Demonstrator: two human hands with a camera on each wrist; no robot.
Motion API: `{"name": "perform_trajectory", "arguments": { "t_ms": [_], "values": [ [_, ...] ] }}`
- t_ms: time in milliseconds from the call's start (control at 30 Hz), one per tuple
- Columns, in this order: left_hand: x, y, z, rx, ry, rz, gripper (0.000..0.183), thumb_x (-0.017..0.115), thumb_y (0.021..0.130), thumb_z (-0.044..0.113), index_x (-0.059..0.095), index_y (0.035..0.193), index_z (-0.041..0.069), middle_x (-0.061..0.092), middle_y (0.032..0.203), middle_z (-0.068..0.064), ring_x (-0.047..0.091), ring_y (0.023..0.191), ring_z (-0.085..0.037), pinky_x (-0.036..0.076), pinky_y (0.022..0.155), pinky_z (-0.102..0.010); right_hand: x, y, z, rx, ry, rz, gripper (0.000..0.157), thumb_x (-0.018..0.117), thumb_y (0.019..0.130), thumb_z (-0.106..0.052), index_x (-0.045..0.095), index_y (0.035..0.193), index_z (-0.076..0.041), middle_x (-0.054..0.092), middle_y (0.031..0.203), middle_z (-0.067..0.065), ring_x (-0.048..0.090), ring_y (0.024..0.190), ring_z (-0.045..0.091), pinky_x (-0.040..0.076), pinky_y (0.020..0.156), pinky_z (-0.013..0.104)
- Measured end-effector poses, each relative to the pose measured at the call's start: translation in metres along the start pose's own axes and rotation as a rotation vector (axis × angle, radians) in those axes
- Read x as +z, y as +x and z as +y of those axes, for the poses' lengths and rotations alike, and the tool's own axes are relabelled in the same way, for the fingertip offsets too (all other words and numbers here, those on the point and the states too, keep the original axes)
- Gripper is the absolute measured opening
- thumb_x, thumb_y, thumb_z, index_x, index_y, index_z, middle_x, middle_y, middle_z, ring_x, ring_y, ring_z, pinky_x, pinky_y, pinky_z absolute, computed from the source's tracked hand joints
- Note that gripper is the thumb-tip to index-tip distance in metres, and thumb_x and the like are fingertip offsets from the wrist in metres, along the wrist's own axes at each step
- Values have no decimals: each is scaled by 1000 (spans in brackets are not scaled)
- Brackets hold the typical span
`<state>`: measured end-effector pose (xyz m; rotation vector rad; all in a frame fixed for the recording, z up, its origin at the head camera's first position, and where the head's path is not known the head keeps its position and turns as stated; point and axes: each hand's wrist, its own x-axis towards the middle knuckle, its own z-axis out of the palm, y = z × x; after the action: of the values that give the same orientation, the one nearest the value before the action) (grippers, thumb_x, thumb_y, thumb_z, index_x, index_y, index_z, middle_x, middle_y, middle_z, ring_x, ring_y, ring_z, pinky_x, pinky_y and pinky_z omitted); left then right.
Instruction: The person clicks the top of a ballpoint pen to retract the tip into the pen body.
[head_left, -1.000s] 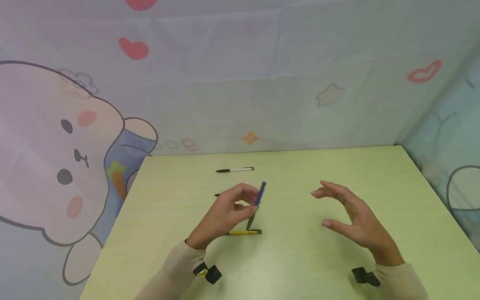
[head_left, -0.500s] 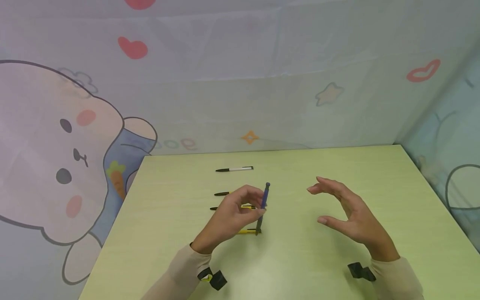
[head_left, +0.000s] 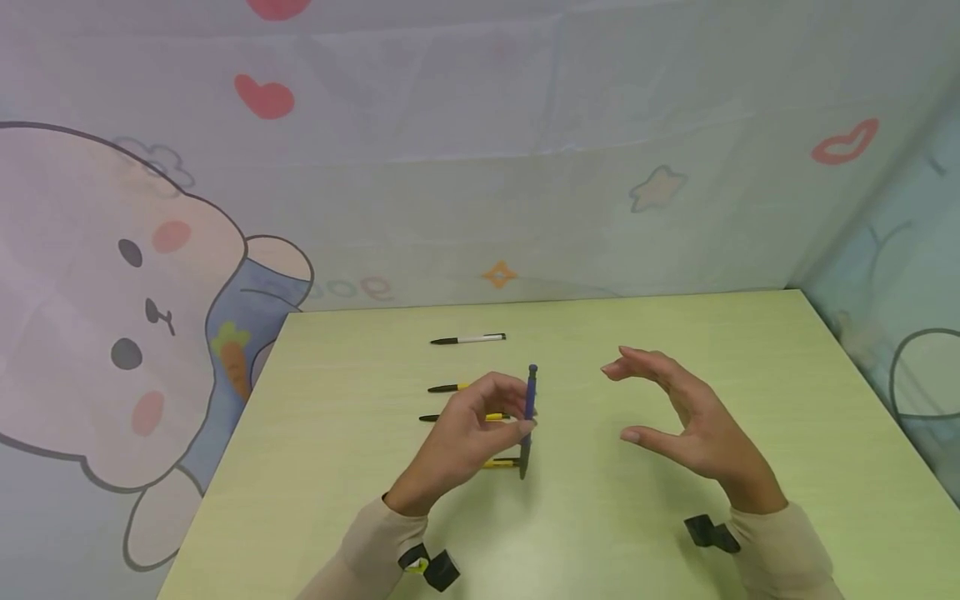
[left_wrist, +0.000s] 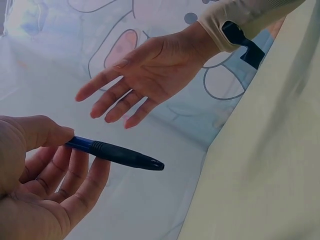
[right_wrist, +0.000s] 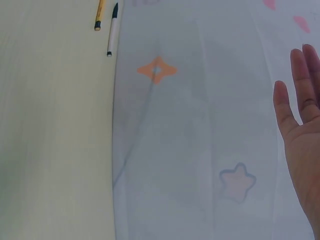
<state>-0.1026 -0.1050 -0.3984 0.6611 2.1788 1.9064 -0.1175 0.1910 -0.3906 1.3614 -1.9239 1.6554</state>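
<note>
My left hand [head_left: 476,437] pinches a blue pen [head_left: 530,400] between thumb and fingers, above the table. The pen's dark grip and tip point down in the head view; in the left wrist view its black tip end [left_wrist: 132,157] sticks out past the fingers. To the right, my right hand [head_left: 690,425] hovers with fingers and thumb spread apart, holding nothing. Behind and under the left hand lie yellow-and-black pens: one farther back [head_left: 446,388], one in the middle [head_left: 497,416], one nearest [head_left: 501,463]. The hand hides parts of them.
A white-and-black pen [head_left: 480,339] lies toward the back of the pale yellow-green table [head_left: 600,533]. Behind the table's far edge hangs a printed cloth [head_left: 450,208], and another cloth wall [head_left: 900,292] stands at the right.
The left hand has shifted slightly right with the blue pen, which now stands nearer upright. My right hand has moved left and a little farther out, closer to the pen.
</note>
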Motion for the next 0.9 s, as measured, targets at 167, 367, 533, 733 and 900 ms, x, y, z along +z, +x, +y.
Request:
{"name": "perform_trajectory", "arguments": {
  "t_ms": [167,367,533,733,900],
  "values": [
    [1,-1,1,-3,-12,-1,32,71,93,3,62,123,11,66,112,-7,66,103,-23,59,88,-36,3,6,1,-34,9,-13,80,78,75,16,36,144,19,59,133,20,57,121,25,39,112,29],
    [3,-1,3,-3,-36,-3,32,71,93,4,63,123,12,66,113,-8,66,104,-24,59,89,-36,8,12,0,-43,-1,-22,81,80,76,13,38,144,17,60,134,16,56,120,25,40,111,29],
    [5,-1,4,-3,-48,-9,32,71,94,3,62,123,12,66,114,-13,66,104,-23,60,87,-35,11,17,-3,-30,-16,-27,82,81,74,13,39,144,17,60,132,18,56,120,25,40,112,29],
    [8,0,6,0,-46,-25,31,72,94,7,62,123,13,65,116,-20,66,104,-24,59,87,-35,15,20,-4,-7,-21,-31,84,82,71,15,39,143,17,60,131,19,56,122,24,40,112,28],
    [10,1,7,-1,-48,-34,31,72,94,8,63,123,14,66,114,-14,66,104,-24,59,88,-36,19,23,-5,-2,-37,-35,87,82,69,16,40,145,14,60,133,15,55,123,25,40,113,28]
  ]
}}
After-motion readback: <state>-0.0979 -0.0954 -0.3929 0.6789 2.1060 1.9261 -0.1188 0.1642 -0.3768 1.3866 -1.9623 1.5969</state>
